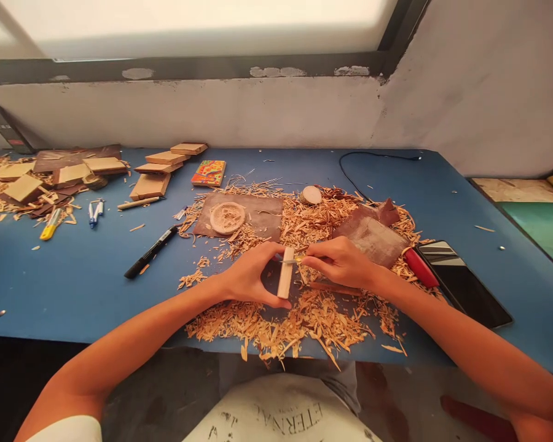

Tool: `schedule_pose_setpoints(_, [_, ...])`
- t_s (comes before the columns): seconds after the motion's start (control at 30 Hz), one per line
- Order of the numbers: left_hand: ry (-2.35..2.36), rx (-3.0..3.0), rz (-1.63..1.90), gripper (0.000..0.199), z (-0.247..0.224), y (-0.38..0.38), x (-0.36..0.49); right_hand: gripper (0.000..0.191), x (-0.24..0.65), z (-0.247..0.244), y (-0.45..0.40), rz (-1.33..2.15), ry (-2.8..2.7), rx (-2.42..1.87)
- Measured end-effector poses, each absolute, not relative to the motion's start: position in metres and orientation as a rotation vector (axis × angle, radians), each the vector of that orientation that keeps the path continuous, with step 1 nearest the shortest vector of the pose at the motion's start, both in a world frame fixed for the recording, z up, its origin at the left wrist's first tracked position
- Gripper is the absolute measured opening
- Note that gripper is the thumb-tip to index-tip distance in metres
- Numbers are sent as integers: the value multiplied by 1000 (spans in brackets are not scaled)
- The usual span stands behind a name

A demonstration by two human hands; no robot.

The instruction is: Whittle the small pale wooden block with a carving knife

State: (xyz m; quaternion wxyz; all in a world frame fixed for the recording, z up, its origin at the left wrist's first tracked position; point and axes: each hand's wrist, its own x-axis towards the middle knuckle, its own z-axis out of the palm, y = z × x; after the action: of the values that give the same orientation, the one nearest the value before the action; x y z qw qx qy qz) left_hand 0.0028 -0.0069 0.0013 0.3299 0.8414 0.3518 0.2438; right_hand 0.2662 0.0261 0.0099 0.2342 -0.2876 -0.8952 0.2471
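- Left hand [249,270]: fingers spread around the wooden block's [284,281] ends — apparently baring its narrow face.
- Block: between hands, over the worktop [83,276].
- Right hand [338,261]: fingers pinched narrow on a small knife [287,262] — likely for control.

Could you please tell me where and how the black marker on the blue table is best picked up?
I would pinch the black marker at mid-barrel, coming from above, with thumb and finger on its two long sides. It lies flat and slanted on the blue table, its middle uncovered, while its far end is close to wood shavings. Its slim, straight barrel suits a crosswise grip.
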Motion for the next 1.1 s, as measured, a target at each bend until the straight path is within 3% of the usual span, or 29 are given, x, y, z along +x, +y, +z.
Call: schedule_pose_setpoints(1.1, [961, 2128, 605, 85, -2, -3, -1, 48, 260, -7, 36, 556, -2383, -746])
